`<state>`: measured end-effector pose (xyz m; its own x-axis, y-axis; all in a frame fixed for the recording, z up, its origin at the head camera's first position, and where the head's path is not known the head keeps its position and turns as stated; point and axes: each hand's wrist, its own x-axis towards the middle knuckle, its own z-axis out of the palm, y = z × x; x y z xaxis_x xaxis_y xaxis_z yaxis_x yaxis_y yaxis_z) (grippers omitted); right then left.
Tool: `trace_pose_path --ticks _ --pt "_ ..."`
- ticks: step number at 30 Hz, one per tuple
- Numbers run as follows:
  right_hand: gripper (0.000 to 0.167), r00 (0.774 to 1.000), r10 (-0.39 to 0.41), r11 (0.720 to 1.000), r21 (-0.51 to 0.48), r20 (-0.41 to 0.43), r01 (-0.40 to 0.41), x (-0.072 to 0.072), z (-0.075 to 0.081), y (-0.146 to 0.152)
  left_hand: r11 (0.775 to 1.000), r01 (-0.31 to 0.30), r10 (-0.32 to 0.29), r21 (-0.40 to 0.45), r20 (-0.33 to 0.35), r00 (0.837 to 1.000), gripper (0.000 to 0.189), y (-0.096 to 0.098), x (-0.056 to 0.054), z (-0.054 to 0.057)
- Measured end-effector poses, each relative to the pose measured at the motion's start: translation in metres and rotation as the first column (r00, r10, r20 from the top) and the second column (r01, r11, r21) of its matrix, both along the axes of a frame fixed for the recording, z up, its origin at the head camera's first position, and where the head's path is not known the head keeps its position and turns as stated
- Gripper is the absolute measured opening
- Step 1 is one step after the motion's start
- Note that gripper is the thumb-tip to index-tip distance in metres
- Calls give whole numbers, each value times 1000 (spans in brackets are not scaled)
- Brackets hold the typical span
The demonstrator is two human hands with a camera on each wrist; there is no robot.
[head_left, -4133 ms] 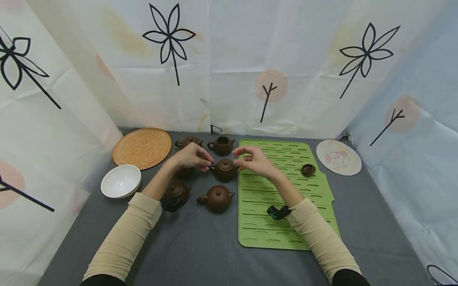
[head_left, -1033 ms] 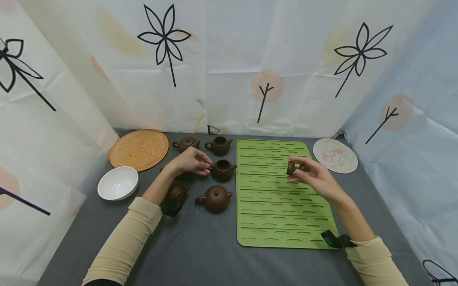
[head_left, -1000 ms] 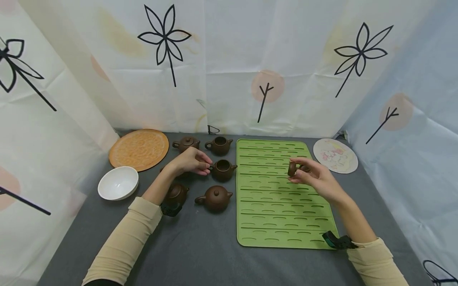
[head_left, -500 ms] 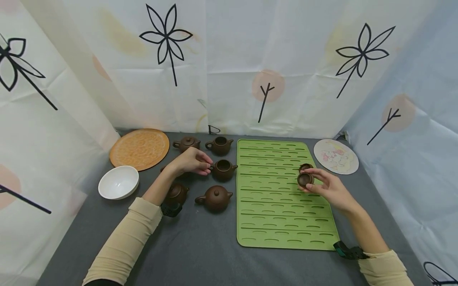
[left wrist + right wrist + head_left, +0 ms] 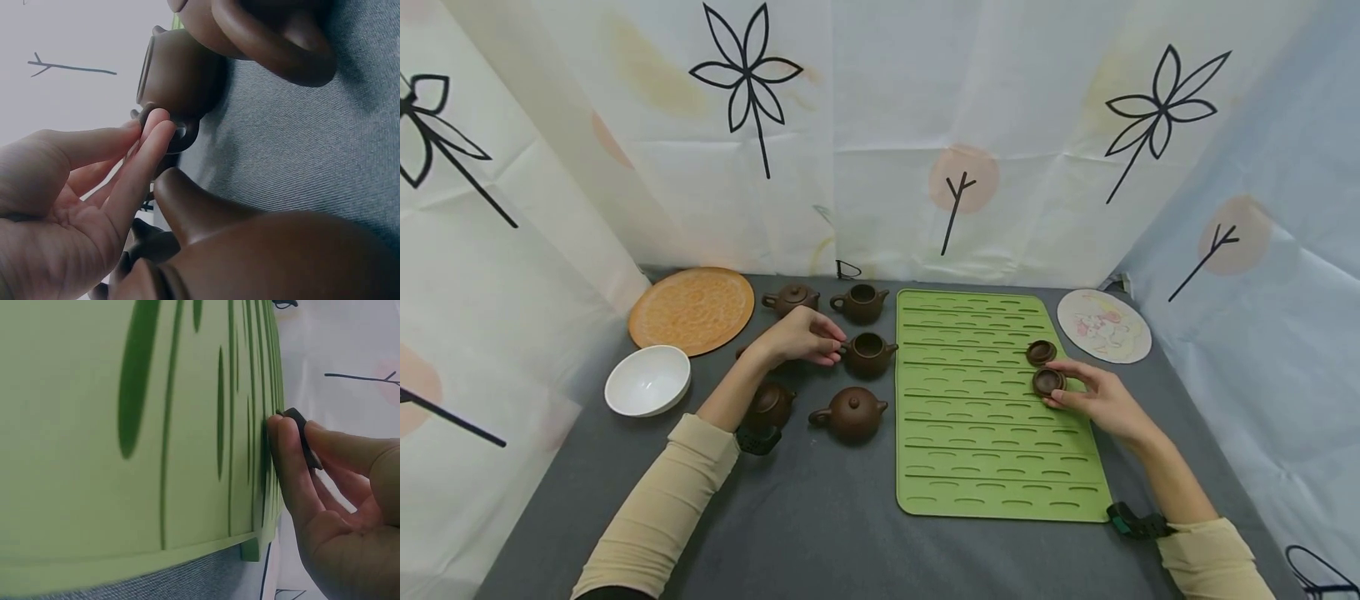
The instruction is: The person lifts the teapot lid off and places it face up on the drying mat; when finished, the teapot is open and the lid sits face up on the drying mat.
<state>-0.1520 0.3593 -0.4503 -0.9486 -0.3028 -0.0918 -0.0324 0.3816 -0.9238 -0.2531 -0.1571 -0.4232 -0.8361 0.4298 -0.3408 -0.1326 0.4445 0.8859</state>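
My left hand [image 5: 805, 337] pinches the handle of a brown teapot [image 5: 869, 357] whose top is uncovered. In the left wrist view, thumb and fingertips meet on that teapot's handle [image 5: 182, 139]. Over on the green mat [image 5: 985, 467], my right hand [image 5: 1101, 402] pinches a small brown teapot lid [image 5: 1048, 382] by its edge, hollow side up. The right wrist view has the lid [image 5: 302, 437] between thumb and fingers, right at the mat's surface. A second upturned lid [image 5: 1041, 352] lies just behind it on the mat.
Other brown teapots surround the left hand: a lidless one [image 5: 860, 304] behind, lidded ones in front [image 5: 853, 415], at the back [image 5: 792, 299] and under the forearm [image 5: 770, 404]. A white bowl [image 5: 648, 381] and orange round mat [image 5: 692, 312] sit left. A round patterned mat [image 5: 1104, 326] lies right.
The right hand took the lid off the middle teapot, carried it right over the green mat, turned it hollow side up and lowered it beside the other lid. The left hand stays at the handle.
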Motion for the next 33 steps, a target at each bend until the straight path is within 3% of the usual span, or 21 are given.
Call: trace_pose_path --ticks 7,14,24,28,33 --pt "57 1000 4 1000 23 14 -4 -3 -2 -1 1000 -12 12 4 -19 1000 28 -6 4 1" --pt "58 1000 30 993 118 -5 -30 -3 7 -2 999 -34 37 42 -59 998 33 -17 11 7" --pt "56 995 28 943 331 -94 5 5 30 -5 995 -30 41 93 -119 992 31 -25 40 18" --pt "55 993 42 941 338 -106 -4 7 37 -10 995 -18 32 102 -142 989 30 -25 53 18" --pt "56 993 63 959 283 -100 -33 9 43 -25 992 -26 45 125 -153 987 25 -24 67 13"
